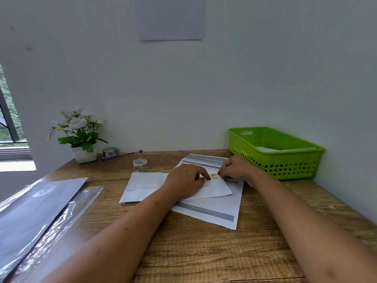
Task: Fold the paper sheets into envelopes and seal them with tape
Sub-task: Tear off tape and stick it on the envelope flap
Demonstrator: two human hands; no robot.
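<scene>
Left of the green basket (pixel 285 166), your left hand (pixel 184 181) presses and your right hand (pixel 234 167) pinches tape (pixel 214 177) on the sideways-lying white envelope (pixel 219 190).

Potted flowers (pixel 81 137), pen (pixel 122 154), green basket (pixel 285 166)

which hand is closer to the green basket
Right. The right hand, pinching the tape strip, sits just left of the near corner of the green basket, not touching it; the left hand lies farther left on the folded paper.
</scene>
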